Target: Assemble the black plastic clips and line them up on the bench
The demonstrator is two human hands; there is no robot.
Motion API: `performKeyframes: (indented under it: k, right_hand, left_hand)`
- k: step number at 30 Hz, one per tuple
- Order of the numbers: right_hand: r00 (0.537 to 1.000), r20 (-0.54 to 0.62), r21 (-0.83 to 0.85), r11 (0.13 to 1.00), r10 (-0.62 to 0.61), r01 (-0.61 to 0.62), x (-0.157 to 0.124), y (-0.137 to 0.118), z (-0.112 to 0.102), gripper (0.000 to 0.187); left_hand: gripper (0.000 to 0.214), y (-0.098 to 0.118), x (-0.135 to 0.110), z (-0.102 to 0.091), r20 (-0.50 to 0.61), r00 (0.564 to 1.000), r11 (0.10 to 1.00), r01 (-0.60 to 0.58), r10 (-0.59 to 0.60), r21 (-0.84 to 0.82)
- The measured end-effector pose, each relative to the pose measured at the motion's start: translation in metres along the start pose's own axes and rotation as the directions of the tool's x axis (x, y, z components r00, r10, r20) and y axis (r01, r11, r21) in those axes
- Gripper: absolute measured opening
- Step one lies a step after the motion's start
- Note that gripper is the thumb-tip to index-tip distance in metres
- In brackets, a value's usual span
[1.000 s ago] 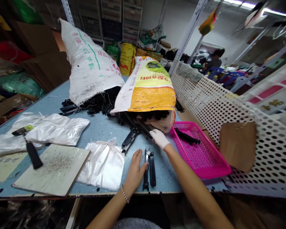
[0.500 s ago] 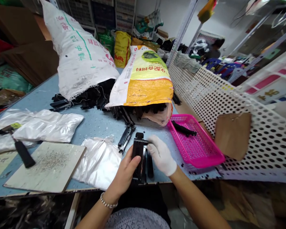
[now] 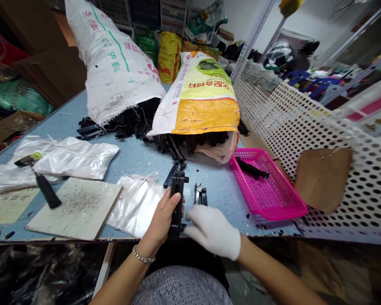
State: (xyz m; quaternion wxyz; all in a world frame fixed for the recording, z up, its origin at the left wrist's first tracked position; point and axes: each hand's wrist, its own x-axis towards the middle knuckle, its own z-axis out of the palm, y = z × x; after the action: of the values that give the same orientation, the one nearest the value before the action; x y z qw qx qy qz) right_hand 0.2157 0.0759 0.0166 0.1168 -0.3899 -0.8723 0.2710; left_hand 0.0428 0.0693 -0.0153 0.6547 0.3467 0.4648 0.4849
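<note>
My bare left hand (image 3: 161, 220) is wrapped round a long black plastic part (image 3: 177, 199) and holds it upright near the table's front edge. My right hand (image 3: 213, 231), in a white glove, is closed on the lower end of the same part. Just behind my hands two more black parts (image 3: 200, 195) lie side by side on the blue table (image 3: 139, 159). Another black part (image 3: 171, 173) lies a little farther back, towards the sacks.
Two woven sacks, one white (image 3: 114, 63) and one yellow (image 3: 203, 97), lie spilling black parts (image 3: 133, 125). A pink basket (image 3: 266, 190) holding one black part sits right. Plastic bags (image 3: 76, 159), a board (image 3: 76, 207) and a hammer (image 3: 40, 180) lie left. A perforated white panel (image 3: 305, 127) borders the right.
My right hand came back from the sack with a black part. Both hands then drew it towards the table's front edge, and the right hand slid down to its lower end.
</note>
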Motion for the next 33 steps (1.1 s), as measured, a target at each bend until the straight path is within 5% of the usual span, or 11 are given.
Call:
performKeyframes:
  k: [2, 5, 9, 14, 16, 19, 23, 26, 29, 33]
  right_hand:
    - [0.983, 0.045, -0.319, 0.93, -0.177, 0.183, -0.009, -0.006, 0.006, 0.035]
    - [0.953, 0.128, -0.454, 0.838, -0.276, 0.303, -0.013, -0.01, 0.013, 0.038]
    - [0.975, 0.172, -0.299, 0.936, -0.138, 0.185, -0.017, -0.014, 0.02, 0.039]
    - [0.961, 0.269, -0.062, 0.994, -0.067, 0.086, -0.006, -0.002, 0.006, 0.039]
    - [0.98, 0.201, -0.052, 0.998, -0.01, 0.021, 0.016, 0.015, -0.009, 0.037]
    - [0.997, -0.049, -0.189, 0.98, 0.053, -0.061, 0.065, 0.044, -0.026, 0.03]
    - [0.983, 0.147, -0.489, 0.856, -0.108, 0.167, 0.134, 0.068, -0.023, 0.039]
    - [0.952, 0.266, -0.538, 0.797, -0.149, 0.275, 0.162, 0.072, -0.019, 0.034]
    - [0.971, 0.208, -0.55, 0.806, -0.12, 0.217, 0.162, 0.068, -0.026, 0.031]
    - [1.0, -0.003, -0.431, 0.902, -0.019, 0.015, 0.121, 0.046, -0.026, 0.046]
  left_hand:
    - [0.037, -0.001, -0.002, 0.002, 0.042, 0.998, 0.998, 0.05, -0.049, -0.033]
    - [0.037, -0.003, -0.008, 0.01, 0.068, 0.991, 0.991, 0.123, -0.119, -0.053]
    - [0.038, -0.004, -0.017, 0.013, 0.075, 0.994, 0.996, 0.079, -0.076, -0.034]
    - [0.052, -0.017, -0.009, -0.006, -0.012, 1.0, 0.999, -0.009, 0.01, 0.054]
    - [0.069, -0.032, 0.002, -0.011, -0.079, 0.997, 0.998, 0.007, -0.002, 0.062]
    - [0.057, -0.06, 0.017, -0.005, -0.08, 0.996, 0.99, -0.028, 0.04, 0.139]
    - [0.043, -0.085, 0.029, 0.017, -0.068, 0.956, 0.881, -0.232, 0.284, 0.412]
    - [0.043, -0.09, 0.033, 0.019, -0.076, 0.943, 0.848, -0.254, 0.324, 0.465]
    - [0.039, -0.084, 0.033, 0.007, -0.078, 0.953, 0.87, -0.231, 0.292, 0.436]
    - [0.052, -0.062, 0.03, -0.014, -0.139, 0.957, 0.933, -0.207, 0.256, 0.296]
